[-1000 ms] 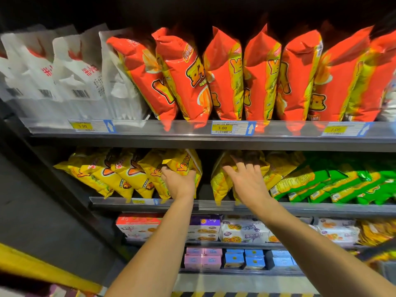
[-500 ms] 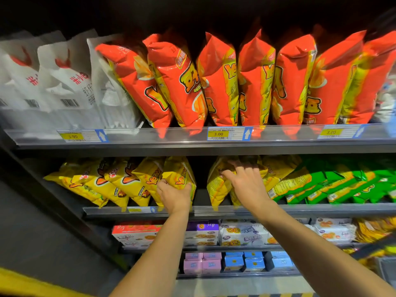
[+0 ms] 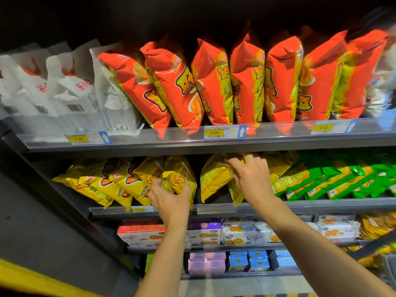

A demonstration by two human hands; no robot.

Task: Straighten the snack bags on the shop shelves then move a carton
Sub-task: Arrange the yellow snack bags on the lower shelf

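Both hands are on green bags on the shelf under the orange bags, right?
No: the head view shows the left hand and right hand on yellow bags, not the green bags further right, on the shelf under the orange bags.

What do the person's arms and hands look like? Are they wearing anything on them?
Both arms are bare as far as the picture shows. There is no sleeve on the left arm or the right arm. The left hand and right hand wear no gloves. No ring, watch or bracelet shows on either one.
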